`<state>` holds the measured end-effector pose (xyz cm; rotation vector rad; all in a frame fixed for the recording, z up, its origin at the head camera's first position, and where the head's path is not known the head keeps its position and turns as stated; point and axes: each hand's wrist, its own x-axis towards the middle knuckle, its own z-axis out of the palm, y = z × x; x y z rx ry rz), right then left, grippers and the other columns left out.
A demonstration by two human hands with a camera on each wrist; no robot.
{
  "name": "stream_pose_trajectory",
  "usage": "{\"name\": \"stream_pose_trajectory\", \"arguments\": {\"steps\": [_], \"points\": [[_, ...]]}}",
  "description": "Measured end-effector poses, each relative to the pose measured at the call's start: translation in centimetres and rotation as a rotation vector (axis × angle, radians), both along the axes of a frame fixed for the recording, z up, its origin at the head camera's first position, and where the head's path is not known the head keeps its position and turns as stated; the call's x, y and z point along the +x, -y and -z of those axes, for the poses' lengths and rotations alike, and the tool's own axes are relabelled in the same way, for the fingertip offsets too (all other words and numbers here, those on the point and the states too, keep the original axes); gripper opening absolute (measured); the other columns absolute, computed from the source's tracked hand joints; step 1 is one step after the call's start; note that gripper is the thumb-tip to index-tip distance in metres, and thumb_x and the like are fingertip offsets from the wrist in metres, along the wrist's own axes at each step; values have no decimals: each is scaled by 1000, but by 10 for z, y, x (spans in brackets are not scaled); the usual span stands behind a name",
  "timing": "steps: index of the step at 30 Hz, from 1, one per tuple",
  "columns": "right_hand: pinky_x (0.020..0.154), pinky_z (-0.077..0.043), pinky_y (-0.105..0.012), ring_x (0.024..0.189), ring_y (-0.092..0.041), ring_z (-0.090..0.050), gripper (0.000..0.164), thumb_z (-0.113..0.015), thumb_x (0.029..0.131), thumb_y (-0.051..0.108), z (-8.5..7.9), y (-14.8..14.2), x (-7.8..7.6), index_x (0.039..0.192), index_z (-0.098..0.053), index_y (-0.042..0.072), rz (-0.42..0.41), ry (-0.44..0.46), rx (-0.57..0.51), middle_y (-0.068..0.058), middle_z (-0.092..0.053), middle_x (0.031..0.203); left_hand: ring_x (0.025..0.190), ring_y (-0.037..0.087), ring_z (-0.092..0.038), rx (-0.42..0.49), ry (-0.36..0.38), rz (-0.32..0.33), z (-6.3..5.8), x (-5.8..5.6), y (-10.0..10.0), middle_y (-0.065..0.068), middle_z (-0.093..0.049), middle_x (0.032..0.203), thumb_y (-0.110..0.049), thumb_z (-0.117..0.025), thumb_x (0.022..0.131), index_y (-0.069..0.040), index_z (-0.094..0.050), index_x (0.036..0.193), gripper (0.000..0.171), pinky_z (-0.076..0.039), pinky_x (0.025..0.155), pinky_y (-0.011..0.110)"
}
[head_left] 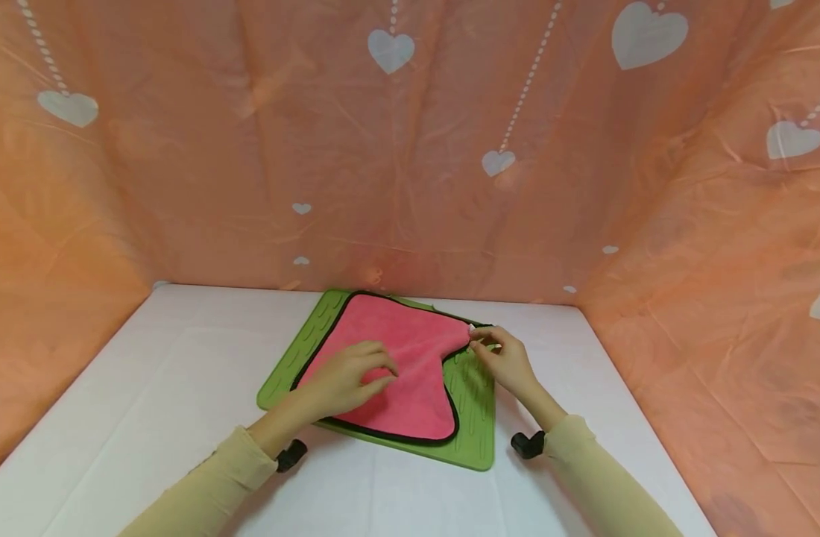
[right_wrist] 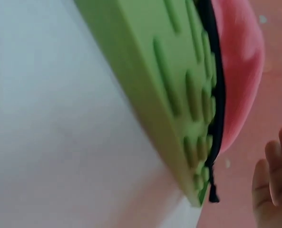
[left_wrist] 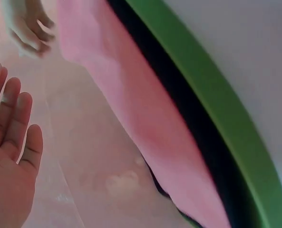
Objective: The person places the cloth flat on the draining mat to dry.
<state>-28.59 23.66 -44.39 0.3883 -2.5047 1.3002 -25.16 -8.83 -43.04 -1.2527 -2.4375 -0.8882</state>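
Note:
A pink cloth (head_left: 396, 358) with black edging lies on a green ridged mat (head_left: 473, 406), its right side curving inward and its upper right corner narrowed. My left hand (head_left: 349, 379) is over the cloth's left part, fingers loosely bent with nothing between them; the left wrist view shows the hand (left_wrist: 12, 147) apart from the cloth (left_wrist: 131, 95). Beside the upper right corner, near a small white tag, is my right hand (head_left: 507, 362), its thumb and forefinger apart. In the right wrist view, the visible fingers (right_wrist: 274, 175) are extended, clear of the cloth (right_wrist: 238, 61); the thumb is out of view.
The mat rests at the back of a white-covered table (head_left: 182, 388). Orange curtains (head_left: 410, 186) with white hearts enclose the back and both sides. A black wrist device shows beside each cuff, left device (head_left: 291, 456) and right device (head_left: 528, 444).

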Motion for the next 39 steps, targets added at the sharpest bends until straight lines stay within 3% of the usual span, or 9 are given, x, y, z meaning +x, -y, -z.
{"name": "stream_pose_trajectory", "arguments": {"steps": [7,11,16,22,27,32,39], "points": [[79,-51,-30,102,-32,-67,20,-71,97,7,3,-15,-30,115,-74,-1,111,-9,70,-18,-71,110,99,12,-62,-85,49,64,2,1,-42,-7,-65,105,-19,-73,99,-15,-75,108,10,-54,87,29],[87,-53,-44,107,-39,-66,24,-69,97,9,4,-23,-43,117,-73,-3,116,10,116,-23,-70,116,100,11,-63,-168,42,101,7,2,-62,-7,-66,104,-23,-72,100,-18,-75,108,10,-53,91,27],[100,-48,-57,115,-45,-61,30,-66,98,11,5,-31,-59,123,-70,-6,94,78,223,-27,-67,123,106,11,-65,-283,-13,151,14,4,-78,-7,-68,108,-29,-73,99,-19,-74,110,15,-52,97,28],[97,-50,-56,113,-44,-63,30,-64,100,13,3,-34,-71,122,-69,-7,79,178,324,-26,-69,119,107,9,-63,-412,-46,181,17,9,-87,-7,-67,111,-36,-73,98,-22,-72,115,22,-52,95,28],[91,-53,-52,104,-40,-67,26,-65,100,13,4,-33,-76,115,-71,-6,77,209,363,-23,-72,112,106,4,-61,-461,-33,200,18,11,-89,-8,-68,113,-41,-74,96,-22,-72,117,28,-50,94,26],[95,-51,-54,105,-40,-66,26,-66,99,14,6,-30,-80,114,-73,-5,61,229,408,-24,-72,109,96,-1,-56,-496,-4,211,21,11,-90,-12,-66,109,-46,-77,93,-24,-72,117,33,-48,85,22],[93,-52,-53,100,-38,-65,23,-66,99,11,10,-28,-85,111,-74,-6,64,220,468,-23,-71,106,100,-1,-61,-485,-5,230,25,9,-95,-14,-68,108,-29,-73,96,-25,-73,114,18,-51,89,22]]}}
